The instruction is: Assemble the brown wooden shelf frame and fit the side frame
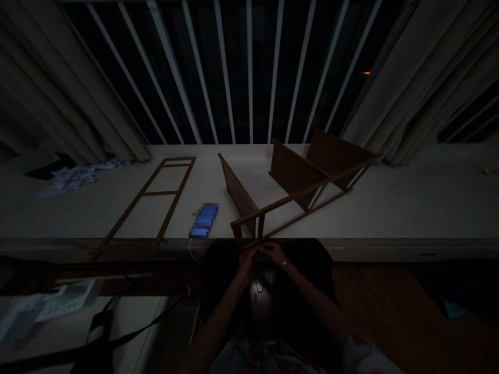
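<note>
A half-built wooden shelf unit [290, 171] lies tipped on the worktop [409, 197], with its near corner at the front edge. The left hand [247, 261] and right hand [275, 253] meet at that corner with fingers bunched. It is too dark to tell whether they pinch a small fitting or the wood itself. Fine work here probably wants one hand bracing the rail, and more light. A loose side frame [150, 200] and a phone [205, 221] lie to the left.

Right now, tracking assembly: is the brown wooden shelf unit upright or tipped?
Tipped: the brown wooden shelf unit lies on its side across the pale ledge.
</note>
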`<act>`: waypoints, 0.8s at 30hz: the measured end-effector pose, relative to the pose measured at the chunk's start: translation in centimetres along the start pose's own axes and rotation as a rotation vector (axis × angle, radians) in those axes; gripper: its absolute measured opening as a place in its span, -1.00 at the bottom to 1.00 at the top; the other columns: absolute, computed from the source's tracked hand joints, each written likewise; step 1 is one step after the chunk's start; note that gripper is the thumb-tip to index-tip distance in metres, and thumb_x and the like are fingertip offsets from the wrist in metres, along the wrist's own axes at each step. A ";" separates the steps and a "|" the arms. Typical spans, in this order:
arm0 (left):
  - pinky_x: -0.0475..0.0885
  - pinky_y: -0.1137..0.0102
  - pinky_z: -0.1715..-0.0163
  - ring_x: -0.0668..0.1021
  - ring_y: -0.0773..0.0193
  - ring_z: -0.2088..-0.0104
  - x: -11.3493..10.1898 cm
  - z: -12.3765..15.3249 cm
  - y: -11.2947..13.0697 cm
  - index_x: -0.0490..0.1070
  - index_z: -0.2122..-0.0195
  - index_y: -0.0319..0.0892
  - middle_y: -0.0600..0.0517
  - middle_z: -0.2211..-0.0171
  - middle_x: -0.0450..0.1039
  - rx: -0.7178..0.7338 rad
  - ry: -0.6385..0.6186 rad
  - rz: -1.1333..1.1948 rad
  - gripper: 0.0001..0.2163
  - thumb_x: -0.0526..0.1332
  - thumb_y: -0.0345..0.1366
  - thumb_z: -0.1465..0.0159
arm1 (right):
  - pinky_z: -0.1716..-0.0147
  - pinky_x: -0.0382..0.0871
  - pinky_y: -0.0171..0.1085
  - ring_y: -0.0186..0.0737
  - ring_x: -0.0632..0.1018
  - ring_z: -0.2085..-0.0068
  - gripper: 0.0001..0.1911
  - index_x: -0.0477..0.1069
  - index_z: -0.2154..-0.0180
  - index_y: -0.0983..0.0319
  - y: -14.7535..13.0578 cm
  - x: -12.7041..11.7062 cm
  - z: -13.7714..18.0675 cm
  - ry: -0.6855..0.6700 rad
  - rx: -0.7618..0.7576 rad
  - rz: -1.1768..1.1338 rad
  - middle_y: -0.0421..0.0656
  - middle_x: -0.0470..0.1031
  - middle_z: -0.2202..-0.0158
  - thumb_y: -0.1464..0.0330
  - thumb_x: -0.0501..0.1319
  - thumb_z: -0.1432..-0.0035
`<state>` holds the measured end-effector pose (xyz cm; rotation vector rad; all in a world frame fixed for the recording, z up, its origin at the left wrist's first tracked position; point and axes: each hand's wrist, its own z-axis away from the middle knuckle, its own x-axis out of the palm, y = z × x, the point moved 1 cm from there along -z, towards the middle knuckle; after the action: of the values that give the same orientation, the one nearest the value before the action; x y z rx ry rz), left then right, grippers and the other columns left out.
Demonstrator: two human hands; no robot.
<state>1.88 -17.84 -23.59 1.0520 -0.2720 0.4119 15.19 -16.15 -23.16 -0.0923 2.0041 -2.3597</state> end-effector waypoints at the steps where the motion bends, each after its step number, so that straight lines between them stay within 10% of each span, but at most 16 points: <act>1: 0.28 0.51 0.43 0.47 0.39 0.43 0.2 0.0 0.0 0.46 0.34 -0.25 0.00 0.39 0.48 -0.018 0.005 0.014 -0.72 0.32 -0.26 0.10 | 0.34 0.30 -0.27 -0.26 0.45 0.41 -0.67 0.46 0.51 0.24 0.0 0.0 0.0 0.019 -0.003 0.003 -0.20 0.47 0.51 0.12 0.30 0.30; 24: 0.24 0.57 0.55 0.43 0.49 0.54 0.7 -2.1 -1.4 0.42 0.39 -0.25 0.07 0.48 0.46 -0.200 0.012 0.265 -0.87 0.26 -0.45 0.02 | 0.51 0.22 -0.40 -0.39 0.34 0.52 -0.59 0.35 0.41 0.25 3.2 0.1 -0.3 0.236 -0.058 -0.034 -0.26 0.38 0.55 0.13 0.30 0.31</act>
<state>3.22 -16.45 -25.37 0.8196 -0.4352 0.6164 15.06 -16.34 -26.40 0.1597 2.1882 -2.4349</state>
